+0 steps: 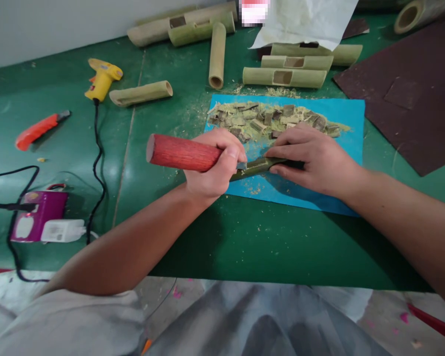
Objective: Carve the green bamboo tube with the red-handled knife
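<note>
Clenched around a red-handled carving tool [181, 153], the left hand [211, 170] drives its blade rightward, toward 3 o'clock, into a green bamboo strip [257, 167]. Pressing that strip flat on the blue mat [352, 123], the right hand [311, 158] steadies it. Shavings [270, 118] heap at 12 o'clock, clear of the cut.
</note>
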### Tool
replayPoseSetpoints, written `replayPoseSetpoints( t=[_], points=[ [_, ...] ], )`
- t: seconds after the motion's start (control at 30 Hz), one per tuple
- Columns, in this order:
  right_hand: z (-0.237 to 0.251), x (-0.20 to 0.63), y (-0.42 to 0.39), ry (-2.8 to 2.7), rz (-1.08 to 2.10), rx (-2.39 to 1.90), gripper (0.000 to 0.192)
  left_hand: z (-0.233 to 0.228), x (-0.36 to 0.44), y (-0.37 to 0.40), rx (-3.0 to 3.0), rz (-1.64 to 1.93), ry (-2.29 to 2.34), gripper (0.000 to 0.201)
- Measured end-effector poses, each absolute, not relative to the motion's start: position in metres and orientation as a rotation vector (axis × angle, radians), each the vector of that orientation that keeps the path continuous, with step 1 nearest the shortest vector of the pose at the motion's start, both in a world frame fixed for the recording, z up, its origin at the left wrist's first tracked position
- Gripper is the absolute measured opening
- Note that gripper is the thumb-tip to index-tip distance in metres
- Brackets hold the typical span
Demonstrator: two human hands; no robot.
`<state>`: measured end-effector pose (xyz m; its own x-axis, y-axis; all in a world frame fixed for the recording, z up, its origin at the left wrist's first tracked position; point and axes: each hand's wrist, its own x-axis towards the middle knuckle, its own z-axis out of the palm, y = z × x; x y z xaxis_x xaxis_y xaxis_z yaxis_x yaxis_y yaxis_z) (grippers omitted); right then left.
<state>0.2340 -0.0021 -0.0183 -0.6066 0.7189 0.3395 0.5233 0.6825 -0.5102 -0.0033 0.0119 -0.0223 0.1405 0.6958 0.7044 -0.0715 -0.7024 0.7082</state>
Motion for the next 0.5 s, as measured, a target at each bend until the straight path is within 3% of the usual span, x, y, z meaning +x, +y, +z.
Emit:
replayPoseSetpoints(
  t=[0.5],
  points=[
    [-0.0178, 0.2351, -0.0017, -2.394, 0.486, -0.943, 0.029, -0.0298, -0.0062, 0.0181, 1.851, 1.656, 0.543, 0.037]
  ],
)
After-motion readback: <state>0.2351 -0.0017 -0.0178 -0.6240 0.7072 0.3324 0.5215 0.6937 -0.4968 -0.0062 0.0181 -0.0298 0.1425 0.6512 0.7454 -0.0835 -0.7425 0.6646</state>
